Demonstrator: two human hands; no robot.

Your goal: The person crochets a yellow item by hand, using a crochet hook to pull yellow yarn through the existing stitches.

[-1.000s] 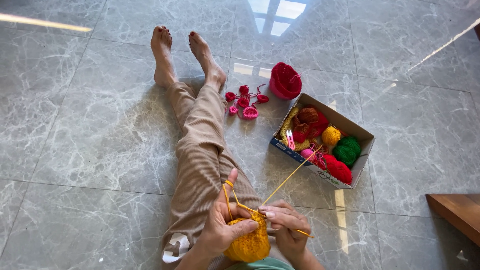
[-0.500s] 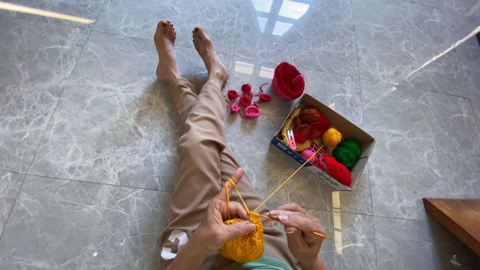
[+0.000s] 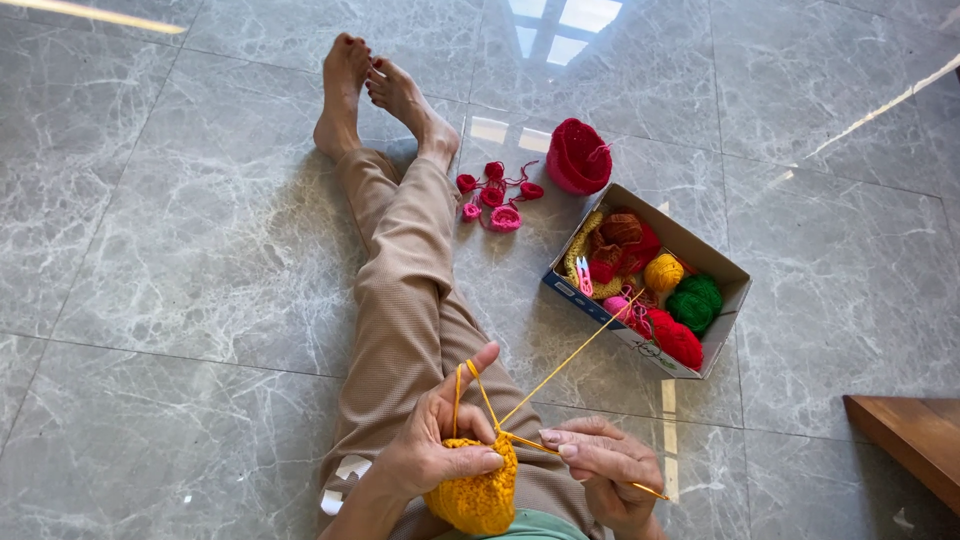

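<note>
Left hand (image 3: 432, 452) is closed around the orange-yellow crochet piece (image 3: 475, 492), thumb and fingers pinching its top edge, index finger raised with the yellow yarn strand (image 3: 560, 368) looped over it. Right hand (image 3: 605, 468), just beside it, is pinched shut on a thin crochet hook (image 3: 640, 487) whose tip meets the piece. The strand runs up and away from the hands to the cardboard box (image 3: 728, 318) of yarn balls on the floor (image 3: 160, 250).

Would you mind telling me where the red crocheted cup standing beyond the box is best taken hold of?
Probably by the open rim of the red crocheted cup, coming from above. It stands on the floor with its mouth tilted up, apart from the cardboard box, so fingers could pinch the soft wall freely; a loose yarn tail hangs at its right edge.
</note>
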